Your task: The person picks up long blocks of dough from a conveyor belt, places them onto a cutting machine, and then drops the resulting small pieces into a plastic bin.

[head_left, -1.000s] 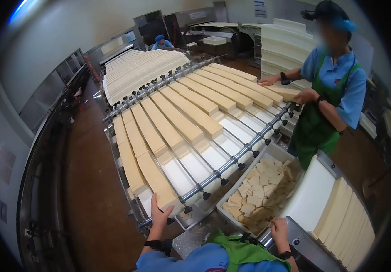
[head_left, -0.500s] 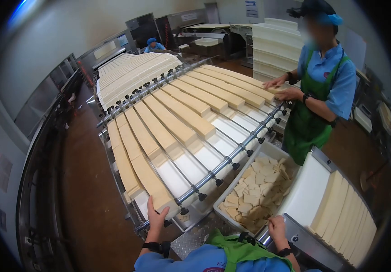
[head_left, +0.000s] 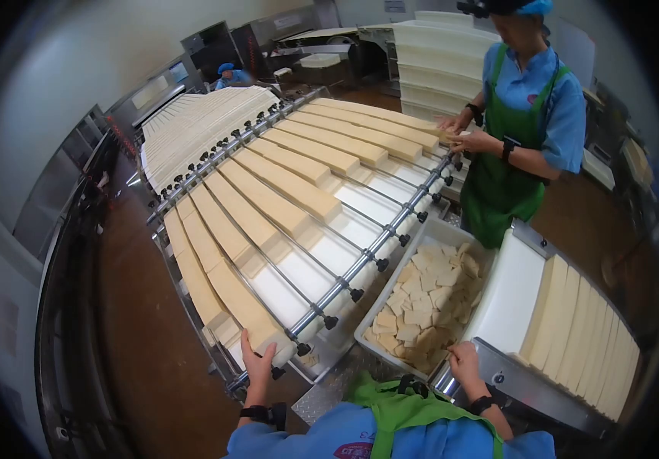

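My left hand [head_left: 257, 358] is at the near end of a long row of stacked pale biscuit-like pieces [head_left: 241, 302], fingers and thumb spread against its end and side. This row lies near the left edge of the slatted machine bed [head_left: 287, 294]. To the right, my right hand [head_left: 465, 362] is closed beside the upper corner of a metal side panel [head_left: 528, 379]; whatever is between its fingers cannot be made out. Just left of that hand stands a bin [head_left: 361, 330] of loose broken pieces [head_left: 421, 298].
A co-worker [head_left: 528, 115] in a green apron stands at the far right corner, both hands on a row's end. Angled rows [head_left: 582, 336] lie on the right conveyor. A bar with black knobs [head_left: 356, 268] crosses the bed's front. Another person [head_left: 230, 75] is behind.
The whole view has shifted, so the machine and co-worker appear further left and higher. My left hand remains at the row's end, my right hand by the panel corner.
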### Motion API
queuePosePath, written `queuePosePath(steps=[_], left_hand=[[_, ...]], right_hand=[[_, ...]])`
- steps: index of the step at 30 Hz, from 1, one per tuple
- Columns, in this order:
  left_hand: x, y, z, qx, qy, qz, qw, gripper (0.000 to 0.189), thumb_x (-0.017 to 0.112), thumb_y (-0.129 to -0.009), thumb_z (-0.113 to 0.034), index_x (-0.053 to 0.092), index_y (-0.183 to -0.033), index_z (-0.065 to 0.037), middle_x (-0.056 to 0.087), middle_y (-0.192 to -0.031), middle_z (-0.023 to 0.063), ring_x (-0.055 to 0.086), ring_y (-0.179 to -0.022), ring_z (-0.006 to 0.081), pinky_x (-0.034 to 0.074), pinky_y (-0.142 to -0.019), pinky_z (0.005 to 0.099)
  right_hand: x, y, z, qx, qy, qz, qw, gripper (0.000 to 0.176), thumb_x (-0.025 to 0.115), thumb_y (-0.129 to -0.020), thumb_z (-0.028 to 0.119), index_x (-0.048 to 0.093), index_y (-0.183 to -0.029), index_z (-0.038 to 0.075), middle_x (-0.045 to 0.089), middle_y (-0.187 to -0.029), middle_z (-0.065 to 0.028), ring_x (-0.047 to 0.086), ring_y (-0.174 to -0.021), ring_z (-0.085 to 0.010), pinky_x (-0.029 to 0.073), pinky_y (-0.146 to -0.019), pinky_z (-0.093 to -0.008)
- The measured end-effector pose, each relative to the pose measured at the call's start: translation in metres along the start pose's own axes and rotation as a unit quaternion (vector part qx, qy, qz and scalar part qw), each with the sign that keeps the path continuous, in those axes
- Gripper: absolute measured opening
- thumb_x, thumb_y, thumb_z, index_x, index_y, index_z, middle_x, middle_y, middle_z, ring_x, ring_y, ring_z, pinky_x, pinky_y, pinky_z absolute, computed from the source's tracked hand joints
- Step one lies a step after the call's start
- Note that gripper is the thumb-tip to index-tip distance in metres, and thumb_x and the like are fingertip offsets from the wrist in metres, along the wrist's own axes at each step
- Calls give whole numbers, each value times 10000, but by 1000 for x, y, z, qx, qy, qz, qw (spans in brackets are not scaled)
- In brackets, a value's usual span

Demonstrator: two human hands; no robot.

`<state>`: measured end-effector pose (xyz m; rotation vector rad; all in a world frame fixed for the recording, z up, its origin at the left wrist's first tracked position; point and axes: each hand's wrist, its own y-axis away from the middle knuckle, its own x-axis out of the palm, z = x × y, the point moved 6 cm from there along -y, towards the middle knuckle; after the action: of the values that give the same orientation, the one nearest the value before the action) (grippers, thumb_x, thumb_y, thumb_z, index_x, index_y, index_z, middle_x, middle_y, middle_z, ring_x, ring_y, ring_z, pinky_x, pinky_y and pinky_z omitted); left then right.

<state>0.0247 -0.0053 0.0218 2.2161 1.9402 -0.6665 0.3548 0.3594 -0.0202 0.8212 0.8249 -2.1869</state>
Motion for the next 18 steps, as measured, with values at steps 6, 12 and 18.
queuePosePath(steps=[6, 12, 18], left_hand=[[-3, -5, -38, 205, -222, 0, 953, 714, 679, -676, -161, 329, -1279, -5, 274, -1320, 253, 306, -1204, 373, 234, -1005, 450], [42, -7, -77, 429, -426, 254, 755, 432, 604, -672, -73, 537, -1098, -47, 383, -1236, 273, 371, -1154, 381, 276, -946, 509], [45, -12, -67, 445, -423, 219, 758, 351, 554, -757, -164, 547, -1077, -19, 441, -1186, 258, 440, -1079, 388, 355, -895, 458]], right_hand=[[7, 2, -8, -25, 12, -13, 1000, 165, 551, -636, 36, 603, -792, 40, 562, -724, -134, 522, -762, -322, 421, -726, -404], [12, 2, -10, -15, -3, -7, 1000, 142, 550, -672, 58, 605, -803, 55, 577, -750, -113, 532, -776, -293, 423, -762, -382], [14, 1, -8, -47, 8, -34, 998, 73, 531, -659, 78, 539, -712, 27, 536, -695, -118, 518, -752, -290, 402, -768, -377]])
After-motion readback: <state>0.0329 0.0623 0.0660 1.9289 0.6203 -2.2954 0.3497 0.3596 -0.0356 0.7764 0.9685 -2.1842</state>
